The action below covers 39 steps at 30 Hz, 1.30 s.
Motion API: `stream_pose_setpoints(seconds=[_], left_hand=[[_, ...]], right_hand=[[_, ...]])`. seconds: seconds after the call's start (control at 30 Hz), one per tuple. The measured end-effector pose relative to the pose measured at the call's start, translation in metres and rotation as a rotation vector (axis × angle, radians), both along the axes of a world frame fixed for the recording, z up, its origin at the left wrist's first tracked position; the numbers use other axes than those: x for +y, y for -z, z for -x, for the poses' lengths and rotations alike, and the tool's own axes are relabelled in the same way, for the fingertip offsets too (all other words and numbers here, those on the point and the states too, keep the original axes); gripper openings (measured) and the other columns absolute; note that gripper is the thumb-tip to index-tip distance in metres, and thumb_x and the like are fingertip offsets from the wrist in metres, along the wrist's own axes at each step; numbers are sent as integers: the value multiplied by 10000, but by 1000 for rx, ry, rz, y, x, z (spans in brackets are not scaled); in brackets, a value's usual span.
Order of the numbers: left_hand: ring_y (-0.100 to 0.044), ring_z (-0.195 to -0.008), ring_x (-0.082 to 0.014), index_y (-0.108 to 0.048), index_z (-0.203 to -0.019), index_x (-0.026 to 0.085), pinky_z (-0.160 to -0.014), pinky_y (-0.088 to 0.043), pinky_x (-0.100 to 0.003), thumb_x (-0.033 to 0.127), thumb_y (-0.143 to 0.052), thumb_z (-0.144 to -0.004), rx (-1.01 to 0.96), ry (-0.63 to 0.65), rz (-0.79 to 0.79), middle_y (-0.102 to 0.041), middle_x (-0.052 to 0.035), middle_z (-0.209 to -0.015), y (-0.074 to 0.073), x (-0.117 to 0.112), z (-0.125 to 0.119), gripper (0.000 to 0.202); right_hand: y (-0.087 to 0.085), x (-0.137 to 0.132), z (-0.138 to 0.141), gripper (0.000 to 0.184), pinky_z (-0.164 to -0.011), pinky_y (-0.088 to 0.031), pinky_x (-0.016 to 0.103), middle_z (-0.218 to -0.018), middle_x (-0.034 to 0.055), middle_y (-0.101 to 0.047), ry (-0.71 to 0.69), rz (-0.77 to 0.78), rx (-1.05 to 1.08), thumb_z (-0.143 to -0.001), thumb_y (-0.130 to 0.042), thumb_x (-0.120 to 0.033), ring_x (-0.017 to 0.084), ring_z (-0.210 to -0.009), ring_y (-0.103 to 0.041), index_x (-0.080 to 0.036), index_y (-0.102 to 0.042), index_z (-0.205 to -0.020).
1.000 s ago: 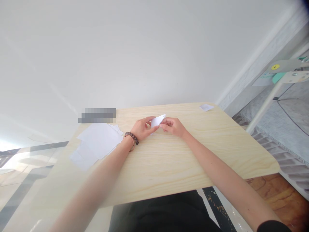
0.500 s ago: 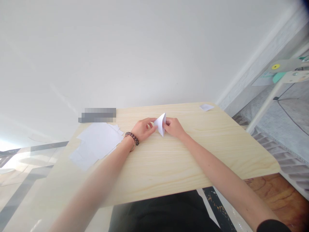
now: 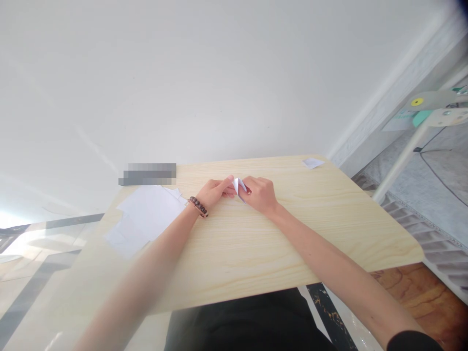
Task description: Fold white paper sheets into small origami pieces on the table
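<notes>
Over the pale wood-grain tabletop, the small white folded-paper piece sits between the hands, the right hand clamped on it, the left hand at its edge, closure unclear; light, even pressure should best protect the creases.

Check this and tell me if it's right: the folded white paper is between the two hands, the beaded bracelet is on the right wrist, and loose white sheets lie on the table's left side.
Not quite: the head view shows the beaded bracelet on the left hand's wrist, not the right. The rest stands.
</notes>
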<state>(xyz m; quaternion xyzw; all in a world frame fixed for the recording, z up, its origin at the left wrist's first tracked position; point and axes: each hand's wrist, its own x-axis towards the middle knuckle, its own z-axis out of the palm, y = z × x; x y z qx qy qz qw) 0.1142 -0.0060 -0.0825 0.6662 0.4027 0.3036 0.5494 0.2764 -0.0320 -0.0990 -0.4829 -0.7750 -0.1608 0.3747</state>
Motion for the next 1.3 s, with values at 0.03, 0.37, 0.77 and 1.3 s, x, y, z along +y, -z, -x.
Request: stream_pose_setpoints(seconds=[0.03, 0.37, 0.77, 1.3], left_hand=[[-588, -725, -190, -674, -729, 100, -715, -425, -301, 574, -409, -746, 3, -12, 8, -666, -89, -726, -2, -1, -1, 543], [-513, -641, -143, -604, -603, 117, -661, -397, -273, 491, -506, -694, -16, -52, 12, -594, -35, -621, -4, -3, -2, 397], [-472, -553, -121, -568, -579, 137, -528, -345, -241, 498, -509, -679, 36, -210, -49, -522, 4, -539, 1, -2, 1, 378], [-513, -623, -125, -640, -647, 129, -598, -380, -239, 490, -562, -668, -73, -88, 22, -610, -13, -667, 5, 1, 5, 369]], right_hand=[[0, 0, 0, 307, -535, -238, 241, -527, 1, -504, -6, -4, -14, -824, -391, -306, 80, -478, -375, -162, -518, -584], [5, 1, -2, 92, -530, -236, 226, -624, -15, -504, 6, 86, 13, -731, -450, -214, 80, -515, -374, -176, -490, -657], [0, 3, -16, 81, -559, -331, 209, -669, -14, -500, -271, 379, 315, -745, -446, -226, 88, -574, -438, -180, -509, -769], [-6, 1, -14, 350, -497, -259, 219, -536, -37, -326, -350, 596, 406, -809, -388, -389, 73, -512, -306, -171, -345, -538]])
